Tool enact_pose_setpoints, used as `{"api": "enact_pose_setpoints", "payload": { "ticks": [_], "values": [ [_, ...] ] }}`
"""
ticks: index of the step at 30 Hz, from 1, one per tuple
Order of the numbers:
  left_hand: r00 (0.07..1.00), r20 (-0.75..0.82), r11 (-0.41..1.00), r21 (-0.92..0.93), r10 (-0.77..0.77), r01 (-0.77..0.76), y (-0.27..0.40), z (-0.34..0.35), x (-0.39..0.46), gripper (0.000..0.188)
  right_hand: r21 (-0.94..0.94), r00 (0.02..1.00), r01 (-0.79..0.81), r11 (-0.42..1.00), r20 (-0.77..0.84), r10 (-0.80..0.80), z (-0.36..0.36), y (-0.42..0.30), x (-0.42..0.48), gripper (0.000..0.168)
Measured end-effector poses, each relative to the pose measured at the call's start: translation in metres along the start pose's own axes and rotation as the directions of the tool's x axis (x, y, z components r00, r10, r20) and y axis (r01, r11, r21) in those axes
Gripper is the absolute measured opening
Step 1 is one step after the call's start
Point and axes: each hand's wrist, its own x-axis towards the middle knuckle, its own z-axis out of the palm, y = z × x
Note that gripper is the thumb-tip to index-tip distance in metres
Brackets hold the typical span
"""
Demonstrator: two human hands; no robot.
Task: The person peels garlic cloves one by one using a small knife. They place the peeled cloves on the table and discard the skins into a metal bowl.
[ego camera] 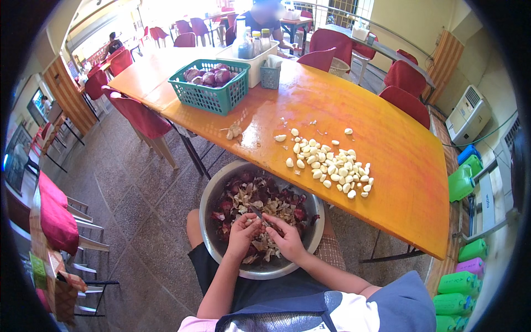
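Observation:
Both my hands meet over a wide metal basin (262, 273) on my lap, which holds papery garlic skins (271, 205) and dark red onion peels (299, 214). My left hand (244, 232) grips a small pale piece, seemingly a garlic clove, mostly hidden by the fingers. Between the fingers of my right hand (286, 238) is a small knife (256, 212), its blade pointing up and left. Peeled garlic cloves (332, 166) lie in a loose heap on the orange table (398, 157). Near the table's close edge sits a partly broken garlic bulb (233, 132).
On the table stand a green plastic basket (207, 99) of red onions (207, 77), a cream bin (254, 68) with bottles and a small grey-green holder (270, 75). A person (261, 20) sits beyond. Red-covered chairs (141, 116) flank the table; green jugs (458, 283) line the right wall.

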Motion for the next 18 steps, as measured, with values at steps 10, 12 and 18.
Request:
{"api": "enact_pose_setpoints", "payload": {
  "ticks": [10, 12, 18],
  "values": [
    [0.998, 0.069, 0.995, -0.100, -0.004, 0.011, -0.002, -0.007, 0.000, 0.020, -0.053, 0.999, 0.021, 0.998, 0.049, -0.018, -0.001, -0.004, 0.000, 0.045],
    [0.996, 0.091, 0.994, -0.107, 0.007, 0.003, -0.003, -0.008, 0.000, 0.024, -0.061, 0.998, 0.013, 0.998, 0.062, -0.009, -0.001, -0.001, -0.001, 0.046],
    [0.991, 0.134, 0.992, -0.127, 0.007, 0.010, -0.003, -0.010, -0.001, 0.025, -0.042, 0.998, 0.049, 0.998, 0.051, -0.047, 0.000, 0.002, -0.002, 0.047]
  ]
}}
